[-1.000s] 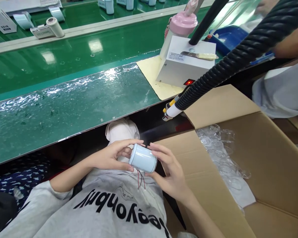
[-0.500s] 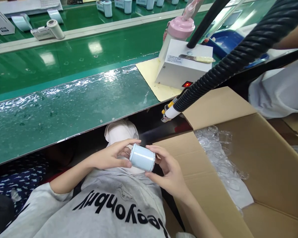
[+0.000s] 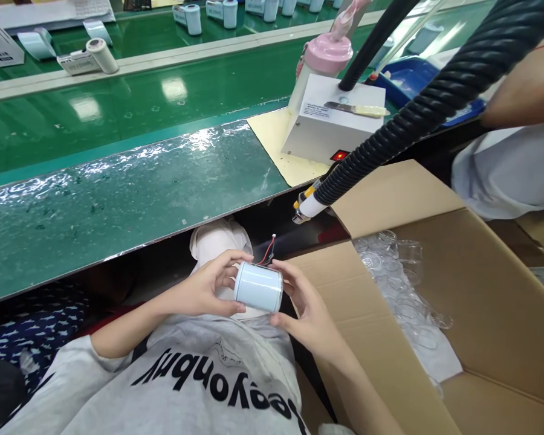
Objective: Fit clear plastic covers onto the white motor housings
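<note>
Pale blue cylinder point(image 3: 258, 287) held on its side above lap, below bench edge point(image 3: 131, 244), just left of cardboard box point(image 3: 480, 290). Cylinder grasped from both ends: left hand point(image 3: 208, 290) wrapped round far end, right hand point(image 3: 306, 308) cupped against near end, fingers spread (grip likely suited to turning piece for inspection). Surface smooth, matte, rim ridges seen at each end. Thin red and black wires point(image 3: 268, 251) seen rising from top, white connector at tip. Black corrugated hose point(image 3: 417, 115) hung overhead, well apart.
</note>
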{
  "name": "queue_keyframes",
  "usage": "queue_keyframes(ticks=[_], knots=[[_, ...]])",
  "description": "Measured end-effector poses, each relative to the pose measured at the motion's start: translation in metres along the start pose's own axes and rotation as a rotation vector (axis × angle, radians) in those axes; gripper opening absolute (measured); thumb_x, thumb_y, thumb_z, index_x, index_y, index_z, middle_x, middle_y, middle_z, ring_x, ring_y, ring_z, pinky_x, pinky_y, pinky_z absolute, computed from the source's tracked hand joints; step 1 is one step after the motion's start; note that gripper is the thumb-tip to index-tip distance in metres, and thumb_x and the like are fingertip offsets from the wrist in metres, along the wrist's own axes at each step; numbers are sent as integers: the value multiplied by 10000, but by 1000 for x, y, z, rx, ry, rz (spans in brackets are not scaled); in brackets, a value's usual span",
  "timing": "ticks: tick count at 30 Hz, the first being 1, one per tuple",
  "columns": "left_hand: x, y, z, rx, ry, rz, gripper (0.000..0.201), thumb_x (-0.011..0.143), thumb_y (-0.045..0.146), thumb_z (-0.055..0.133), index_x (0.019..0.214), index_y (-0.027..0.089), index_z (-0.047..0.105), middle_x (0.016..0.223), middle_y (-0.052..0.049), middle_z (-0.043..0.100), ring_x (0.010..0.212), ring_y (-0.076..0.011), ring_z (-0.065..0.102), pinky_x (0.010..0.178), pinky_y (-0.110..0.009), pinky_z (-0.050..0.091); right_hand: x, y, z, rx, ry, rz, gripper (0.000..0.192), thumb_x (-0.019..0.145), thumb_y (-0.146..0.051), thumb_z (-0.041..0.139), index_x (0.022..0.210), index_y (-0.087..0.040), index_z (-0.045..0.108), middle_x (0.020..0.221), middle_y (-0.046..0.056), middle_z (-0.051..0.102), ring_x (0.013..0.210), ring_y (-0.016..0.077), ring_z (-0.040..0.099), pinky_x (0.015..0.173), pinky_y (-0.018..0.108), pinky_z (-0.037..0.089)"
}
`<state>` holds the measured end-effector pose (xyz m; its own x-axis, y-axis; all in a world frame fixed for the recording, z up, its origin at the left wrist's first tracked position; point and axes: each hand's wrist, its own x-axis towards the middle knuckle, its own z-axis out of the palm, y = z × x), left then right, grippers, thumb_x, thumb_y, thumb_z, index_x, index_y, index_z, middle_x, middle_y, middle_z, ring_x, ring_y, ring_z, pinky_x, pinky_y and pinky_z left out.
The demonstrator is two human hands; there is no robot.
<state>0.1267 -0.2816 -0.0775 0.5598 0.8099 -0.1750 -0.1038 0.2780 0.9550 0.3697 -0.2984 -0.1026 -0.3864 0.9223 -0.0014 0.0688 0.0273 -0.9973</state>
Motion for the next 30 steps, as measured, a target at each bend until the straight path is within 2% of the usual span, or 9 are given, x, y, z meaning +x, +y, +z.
queue_keyframes(ticks=[4,9,13,20,24,26,27,28,30], knots=[[-1,1,1,148,51,146,651,738,99,785,1313,254,521,1293,-79,562,1175,-225,621,1018,-372,540,2,-6,2,194,-77,120,765,764,-663,809,1365,-266,551,1258,133,676,1120,279,699,935,382,618],[-2,1,-3,318,4,271,698,768,50,745,1382,295,522,1353,-79,566,1280,-250,584,1054,-399,543,2,-10,4,211,-37,17,602,801,-474,864,1313,-294,605,1300,105,679,1175,264,691,944,357,622],[-1,-1,-5,295,-15,244,739,762,152,850,1401,322,521,1371,-74,557,1307,-257,577,1081,-409,542,0,-7,3,134,10,-36,587,785,-406,885,1300,-293,627,1283,104,672,1150,265,697,919,358,636],[0,1,-5,233,-65,179,706,798,202,839,1419,301,517,1403,-105,570,1335,-275,580,1107,-442,533,2,-5,3,112,8,-93,579,790,-350,887,1312,-320,639,1295,97,657,1190,273,679,952,388,631],[3,-4,-2,209,-51,156,679,787,209,840,1391,271,536,1395,-120,578,1320,-283,589,1079,-435,544,5,-10,4,55,-17,-117,594,792,-407,879,1329,-308,646,1298,105,673,1190,283,682,939,386,636],[2,-4,-5,200,-19,135,679,765,225,856,1370,256,549,1378,-122,590,1277,-280,615,1065,-429,548,8,-9,-8,-75,3,-133,582,811,-437,855,1336,-291,648,1279,108,698,1153,282,699,931,392,637],[1,-2,-9,206,6,129,697,746,237,871,1365,249,549,1370,-124,597,1248,-277,631,1058,-427,548,8,-7,-20,-182,57,-136,540,840,-438,824,1329,-283,655,1271,108,709,1129,279,708,935,403,633],[0,3,-16,220,34,133,719,729,250,883,1364,242,543,1364,-129,603,1224,-275,644,1052,-427,548,9,-3,-37,-309,155,-129,481,875,-435,781,1312,-272,666,1267,111,716,1103,277,715,943,422,626],[-2,19,-36,281,105,182,728,725,278,886,1358,225,530,1351,-141,616,1195,-274,659,1038,-421,550,12,8,-81,-551,438,-79,381,928,-446,677,1243,-234,696,1242,132,729,1031,286,729,932,466,615]])
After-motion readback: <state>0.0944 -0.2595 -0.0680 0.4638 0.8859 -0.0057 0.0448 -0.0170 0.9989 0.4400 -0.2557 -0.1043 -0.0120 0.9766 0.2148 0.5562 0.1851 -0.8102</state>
